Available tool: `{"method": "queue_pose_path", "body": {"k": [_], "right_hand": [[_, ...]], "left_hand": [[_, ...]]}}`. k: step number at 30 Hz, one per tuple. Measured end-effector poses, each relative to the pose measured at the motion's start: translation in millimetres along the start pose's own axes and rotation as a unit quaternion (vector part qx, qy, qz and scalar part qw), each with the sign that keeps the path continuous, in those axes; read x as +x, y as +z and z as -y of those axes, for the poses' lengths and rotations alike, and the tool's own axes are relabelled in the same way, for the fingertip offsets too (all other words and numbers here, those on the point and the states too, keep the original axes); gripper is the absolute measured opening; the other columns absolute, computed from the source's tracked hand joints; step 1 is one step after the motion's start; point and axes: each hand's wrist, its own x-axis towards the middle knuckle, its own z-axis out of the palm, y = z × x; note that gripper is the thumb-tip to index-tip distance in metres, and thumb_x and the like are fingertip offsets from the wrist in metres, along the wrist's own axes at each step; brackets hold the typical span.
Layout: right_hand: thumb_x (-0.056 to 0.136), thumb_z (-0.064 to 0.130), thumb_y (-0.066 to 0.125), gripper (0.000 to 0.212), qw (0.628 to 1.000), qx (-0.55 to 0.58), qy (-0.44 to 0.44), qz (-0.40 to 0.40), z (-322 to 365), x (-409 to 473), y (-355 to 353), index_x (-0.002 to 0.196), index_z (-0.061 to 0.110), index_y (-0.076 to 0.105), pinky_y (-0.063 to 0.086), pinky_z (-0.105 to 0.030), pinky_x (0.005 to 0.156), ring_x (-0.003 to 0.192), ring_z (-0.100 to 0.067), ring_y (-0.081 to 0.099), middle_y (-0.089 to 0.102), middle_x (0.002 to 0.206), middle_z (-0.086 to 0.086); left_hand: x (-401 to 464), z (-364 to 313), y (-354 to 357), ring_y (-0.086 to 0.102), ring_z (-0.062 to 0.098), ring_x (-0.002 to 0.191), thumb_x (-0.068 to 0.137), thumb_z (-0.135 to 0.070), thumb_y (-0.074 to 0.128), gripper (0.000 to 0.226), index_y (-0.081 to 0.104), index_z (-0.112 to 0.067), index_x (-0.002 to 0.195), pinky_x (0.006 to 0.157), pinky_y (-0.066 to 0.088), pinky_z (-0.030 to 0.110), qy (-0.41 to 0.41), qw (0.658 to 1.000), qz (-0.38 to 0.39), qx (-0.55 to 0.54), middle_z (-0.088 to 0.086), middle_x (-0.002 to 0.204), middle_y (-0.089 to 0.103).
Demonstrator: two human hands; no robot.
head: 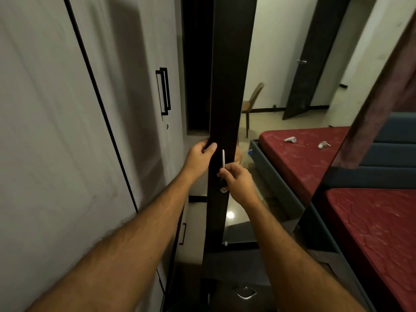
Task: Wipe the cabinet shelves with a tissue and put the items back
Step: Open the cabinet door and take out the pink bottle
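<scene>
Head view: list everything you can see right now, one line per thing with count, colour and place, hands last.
Cabinet door: one, dark, ajar, edge-on at centre.
Door handle: one, silver, on the dark door.
Keyhole: one, silver, below that handle.
Closed wardrobe doors: pale grey, left.
Black handles: a pair, on the grey doors.
Chair: one, brown, behind the dark door.
Room door: one, dark, far right.
Mattress: red, right; seems mirrored.
Small white items: two, on the mattress; too small to identify.
Curtain: maroon, upper right.
Left hand: grips the dark door's edge.
Right hand: pinches the silver handle.
</scene>
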Motion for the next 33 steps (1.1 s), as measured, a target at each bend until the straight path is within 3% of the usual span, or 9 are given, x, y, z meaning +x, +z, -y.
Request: {"method": "queue_pose_path", "body": {"k": [5,9,13,20,24,30,33], "right_hand": [[0.094,0.020,0.058,0.010,0.999,-0.004,0.007,0.033,3,-31,-15,0.103,0.020,0.063,0.053,-0.021,0.066,0.089,-0.008,0.065,0.067,0.098,0.002],[0.093,0.017,0.061,0.010,0.999,0.009,0.016,0.037,2,-53,-27,0.100,0.023,0.064,0.059,-0.031,0.073,0.090,-0.013,0.066,0.069,0.097,0.001],[0.092,0.018,0.062,0.009,0.999,0.016,-0.001,0.040,1,-79,-41,0.100,0.022,0.064,0.060,-0.031,0.069,0.086,-0.014,0.068,0.069,0.095,0.000],[0.092,0.018,0.062,0.009,0.997,0.060,-0.002,0.048,1,-119,-63,0.093,0.026,0.064,0.060,-0.036,0.070,0.084,-0.015,0.069,0.071,0.091,0.001],[0.092,0.015,0.062,0.008,0.997,0.059,-0.010,0.051,4,-138,-79,0.093,0.023,0.065,0.057,-0.026,0.061,0.082,-0.016,0.070,0.072,0.091,0.000],[0.091,0.014,0.063,0.007,0.996,0.073,-0.011,0.045,1,-163,-100,0.095,0.018,0.067,0.055,-0.026,0.061,0.083,-0.017,0.070,0.073,0.091,-0.001],[0.092,0.016,0.062,0.008,0.996,0.073,-0.014,0.048,-1,-174,-112,0.097,0.017,0.067,0.056,-0.028,0.064,0.083,-0.016,0.071,0.074,0.092,0.000]], "left_hand": [[-18,-21,-12,0.062,0.014,0.110,0.089,-0.035,0.067,0.048,0.055,-0.015,0.131,0.095,0.054,0.040,0.029,0.994,-0.029,0.102,0.000,0.120,0.065],[-39,-55,-12,0.065,0.009,0.100,0.088,-0.031,0.070,0.035,0.061,-0.020,0.119,0.086,0.056,0.032,0.063,0.985,-0.020,0.162,-0.007,0.109,0.067],[-72,-72,-1,0.066,0.004,0.092,0.088,-0.032,0.070,0.024,0.061,-0.028,0.109,0.075,0.055,0.023,0.080,0.975,-0.022,0.208,-0.014,0.099,0.066],[-116,-86,12,0.065,0.008,0.095,0.090,-0.028,0.068,0.046,0.056,-0.011,0.130,0.074,0.055,0.021,0.076,0.971,-0.019,0.226,-0.005,0.112,0.063],[-133,-93,20,0.067,0.003,0.089,0.090,-0.026,0.066,0.048,0.053,-0.009,0.133,0.074,0.055,0.022,0.060,0.972,0.002,0.229,0.004,0.121,0.065],[-150,-108,30,0.071,0.002,0.083,0.088,-0.024,0.069,0.043,0.059,-0.009,0.126,0.067,0.055,0.017,0.036,0.975,0.053,0.213,-0.008,0.097,0.069],[-154,-113,36,0.071,0.004,0.083,0.086,-0.025,0.071,0.040,0.062,-0.008,0.122,0.065,0.054,0.015,0.034,0.972,0.080,0.217,-0.003,0.097,0.071]]}}
